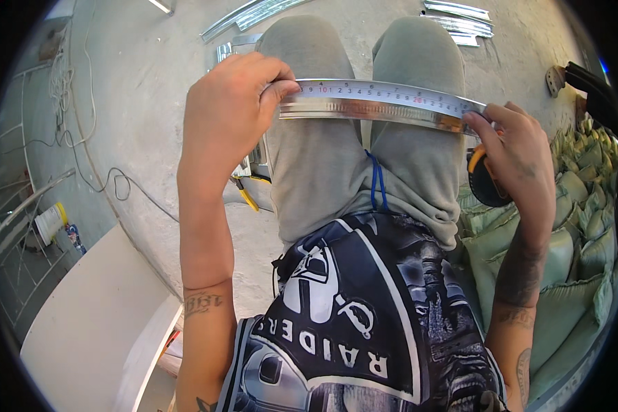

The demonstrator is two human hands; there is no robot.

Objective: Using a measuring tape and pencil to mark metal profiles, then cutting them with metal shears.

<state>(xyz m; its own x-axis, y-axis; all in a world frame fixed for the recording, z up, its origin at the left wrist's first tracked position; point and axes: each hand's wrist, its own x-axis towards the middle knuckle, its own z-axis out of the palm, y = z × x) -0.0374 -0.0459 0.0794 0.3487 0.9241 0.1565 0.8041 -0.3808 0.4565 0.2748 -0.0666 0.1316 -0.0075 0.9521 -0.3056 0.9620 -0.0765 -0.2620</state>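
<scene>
left hand point(230, 113): ours, one, curled over the left end of the tape blade point(378, 93) and metal strip point(371, 112); thumb tip pressed on top, grip pinching both together.
right hand point(522, 161): ours, one, fingers pinching the right end of the blade against the strip; the palm cups the tape measure case point(484, 180).
tape blade: one, pale with printed marks, laid flat along the strip's top edge, spanning both knees.
metal strip: one, shiny steel, slightly bowed, held level across our thighs, just under the blade and touching it.
tape measure case: one, black and orange, partly hidden by the right hand.
trousers point(323, 165): grey, two legs, we are seated; blue cord point(376, 182) hangs between them.
pliers point(244, 192): one pair, yellow handles, on the concrete floor point(151, 89) by our left leg.
metal profiles point(460, 20): two bundles on the floor beyond our knees; exact count per bundle we cannot tell.
sacks point(570, 247): green, stacked to our right, many.
white board point(96, 309): one, lower left.
white bucket point(50, 223): one, far left, beside the railing.
</scene>
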